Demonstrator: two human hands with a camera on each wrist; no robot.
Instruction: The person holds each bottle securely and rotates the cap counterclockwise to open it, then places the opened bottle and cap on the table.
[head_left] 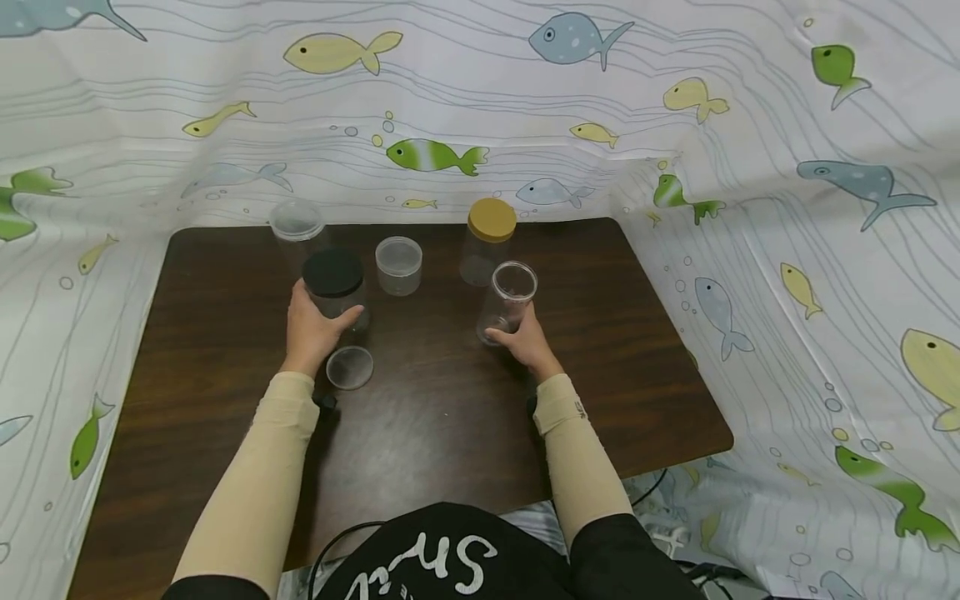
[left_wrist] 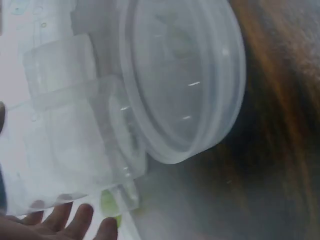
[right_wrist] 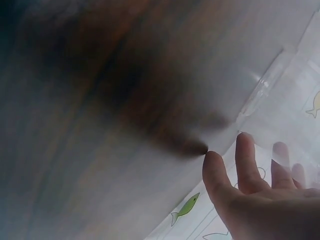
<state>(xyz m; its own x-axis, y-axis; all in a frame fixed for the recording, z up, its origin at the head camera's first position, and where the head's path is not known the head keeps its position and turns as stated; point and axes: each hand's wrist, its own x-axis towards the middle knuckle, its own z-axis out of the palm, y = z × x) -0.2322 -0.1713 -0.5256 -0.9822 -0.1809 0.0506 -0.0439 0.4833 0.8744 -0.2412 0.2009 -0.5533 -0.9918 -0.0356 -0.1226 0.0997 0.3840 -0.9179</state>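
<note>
Two hands, five containers and one loose shallow piece are in view. The left hand (head_left: 309, 337) is curled part-way, thumb and fingers spread round the body of one black-lidded jar (head_left: 337, 310). The right hand (head_left: 531, 342) is curled likewise, thumb and fingers on opposite sides of the lower wall of one uncapped jar (head_left: 504, 310).

Both held jars are cylindrical, with smooth, transparent walls; the uncapped jar has a glossy circular rim. One yellow-lidded jar (head_left: 480, 260), also clear and cylindrical, stands just beyond the right hand's jar. One short translucent tub (head_left: 399, 271) stands between the hands, slightly beyond them. One clear jar with a translucent top (head_left: 297, 221) stands beyond the left hand, partly hidden by the black-lidded jar. One shallow, round, translucent piece (head_left: 349, 368), with a raised rim, lies just to the right of the left wrist.

The uncapped jar's wall shows the table surface through it; the contents of the other containers cannot be determined. The table (head_left: 442, 425) beneath both hands has a dark brown wood-grain surface.
</note>
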